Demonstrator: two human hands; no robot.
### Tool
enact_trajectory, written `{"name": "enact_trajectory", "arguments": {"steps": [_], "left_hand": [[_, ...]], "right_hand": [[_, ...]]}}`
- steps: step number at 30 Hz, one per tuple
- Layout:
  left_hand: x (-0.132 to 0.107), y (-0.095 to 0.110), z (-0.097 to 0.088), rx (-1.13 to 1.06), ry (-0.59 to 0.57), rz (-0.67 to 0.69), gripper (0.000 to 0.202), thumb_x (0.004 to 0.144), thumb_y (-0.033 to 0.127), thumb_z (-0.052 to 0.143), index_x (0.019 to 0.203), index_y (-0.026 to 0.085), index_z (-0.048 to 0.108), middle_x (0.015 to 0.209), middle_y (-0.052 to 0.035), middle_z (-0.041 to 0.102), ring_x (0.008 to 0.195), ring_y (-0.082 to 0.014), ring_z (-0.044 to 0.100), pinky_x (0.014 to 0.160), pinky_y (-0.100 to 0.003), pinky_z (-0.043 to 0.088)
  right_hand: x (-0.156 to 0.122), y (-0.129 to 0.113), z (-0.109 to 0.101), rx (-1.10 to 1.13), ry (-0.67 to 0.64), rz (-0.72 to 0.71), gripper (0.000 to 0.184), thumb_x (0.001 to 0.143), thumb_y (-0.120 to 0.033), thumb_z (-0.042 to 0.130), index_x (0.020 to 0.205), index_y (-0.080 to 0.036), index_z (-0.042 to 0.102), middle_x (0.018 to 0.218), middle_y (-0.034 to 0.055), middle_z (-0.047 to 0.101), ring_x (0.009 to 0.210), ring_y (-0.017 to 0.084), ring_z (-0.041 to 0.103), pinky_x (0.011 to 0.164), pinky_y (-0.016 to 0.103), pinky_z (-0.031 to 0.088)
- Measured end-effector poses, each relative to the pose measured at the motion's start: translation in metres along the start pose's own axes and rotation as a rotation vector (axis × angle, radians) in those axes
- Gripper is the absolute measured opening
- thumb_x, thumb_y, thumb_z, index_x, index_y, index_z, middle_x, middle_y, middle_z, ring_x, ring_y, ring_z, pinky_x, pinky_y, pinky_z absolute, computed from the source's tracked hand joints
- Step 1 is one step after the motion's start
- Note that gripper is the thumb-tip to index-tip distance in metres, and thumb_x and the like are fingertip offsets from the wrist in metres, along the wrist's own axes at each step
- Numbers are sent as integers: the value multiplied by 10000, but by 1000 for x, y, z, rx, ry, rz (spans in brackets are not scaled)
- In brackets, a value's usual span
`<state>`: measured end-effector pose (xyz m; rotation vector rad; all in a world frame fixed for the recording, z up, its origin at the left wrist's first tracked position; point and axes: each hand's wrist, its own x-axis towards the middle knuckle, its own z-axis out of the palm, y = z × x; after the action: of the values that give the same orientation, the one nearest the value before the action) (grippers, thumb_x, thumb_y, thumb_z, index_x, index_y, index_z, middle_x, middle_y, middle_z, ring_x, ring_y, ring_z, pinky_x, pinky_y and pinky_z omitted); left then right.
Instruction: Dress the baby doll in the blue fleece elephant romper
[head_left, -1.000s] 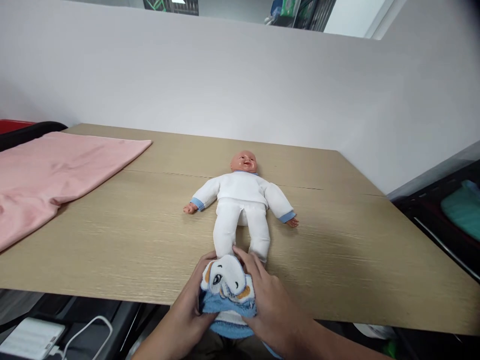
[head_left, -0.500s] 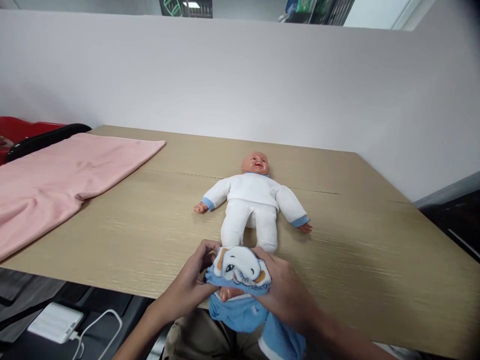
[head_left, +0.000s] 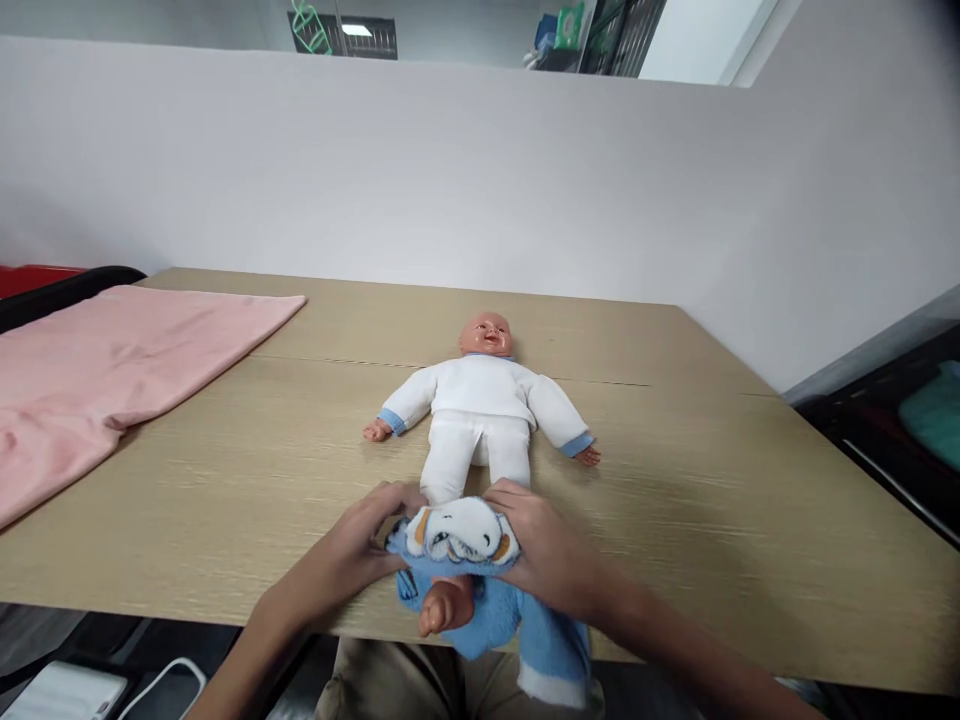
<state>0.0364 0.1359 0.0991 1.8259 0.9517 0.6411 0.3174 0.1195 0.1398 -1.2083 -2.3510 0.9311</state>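
Nearest, down at 7 o'clock below the table [head_left: 712, 520] edge: a white device [head_left: 64, 690] with its cable. Dead at 6 o'clock, over the near edge: a blue terry garment [head_left: 487, 620] with an elephant face [head_left: 459, 530] on top, gathered around a bare doll foot [head_left: 445, 607] that pokes out underneath. Gripped from both sides: left hand [head_left: 341, 560] at 9 o'clock of the bundle, fingertips pinching its edge; right hand [head_left: 551, 560] at 3 o'clock, thumb on top, fingers curled into the fabric. Looks like the middle of working the garment up that leg, with the fabric bunched low. Calls next for a firm two-sided pinch and an even draw toward 12 o'clock, minding the toes against a snag. Farther, at 12 o'clock: the doll [head_left: 480, 410] flat on its back in white, arms spread. At 10 o'clock, a pink cloth [head_left: 112, 350]; beyond everything, a white partition [head_left: 450, 180].
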Motion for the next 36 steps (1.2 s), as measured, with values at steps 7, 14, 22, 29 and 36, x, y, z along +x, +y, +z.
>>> {"name": "enact_trajectory", "arguments": {"steps": [7, 14, 22, 29, 36], "left_hand": [[31, 2, -18, -298, -162, -95, 590, 650, 527, 1022, 951, 191, 642, 957, 14, 615, 947, -194, 554, 825, -279, 423], [34, -8, -22, -379, -53, -58, 481, 932, 576, 791, 843, 203, 501, 778, 67, 393, 704, -121, 331, 640, -256, 297], [36, -5, -25, -285, -155, -97, 391, 994, 535, 714, 1205, 208, 675, 1144, -54, 624, 1034, -218, 570, 875, -323, 462], [44, 31, -15, 59, -61, 102, 647, 853, 514, 880, 1400, 280, 626, 1423, -99, 610, 1354, -330, 524, 1190, -474, 419], [78, 57, -3, -50, -293, 146, 320, 930, 306, 757, 1232, 224, 692, 1183, -47, 729, 1116, -275, 660, 1000, -385, 550]], "right_hand": [[18, 28, -20, 102, -26, -106, 424, 876, -540, 842, 1090, -188, 745, 1062, 52, 747, 976, 242, 707, 867, 342, 562], [4, 28, -34, 127, -75, -95, 470, 856, -532, 887, 1151, -202, 728, 1163, 44, 723, 1088, 241, 685, 971, 336, 520], [-20, 44, -47, 296, -53, 19, 418, 981, -575, 722, 1166, -201, 742, 1233, 91, 696, 1207, 274, 640, 1086, 414, 506], [-8, 40, -28, 918, -204, 29, 814, 860, -622, 836, 1528, -248, 561, 1405, 85, 706, 1327, 313, 656, 1172, 491, 507], [-2, 8, -36, 665, -11, 22, 522, 962, -456, 795, 1425, -254, 663, 1291, 34, 755, 1193, 245, 689, 1067, 359, 532]]}}
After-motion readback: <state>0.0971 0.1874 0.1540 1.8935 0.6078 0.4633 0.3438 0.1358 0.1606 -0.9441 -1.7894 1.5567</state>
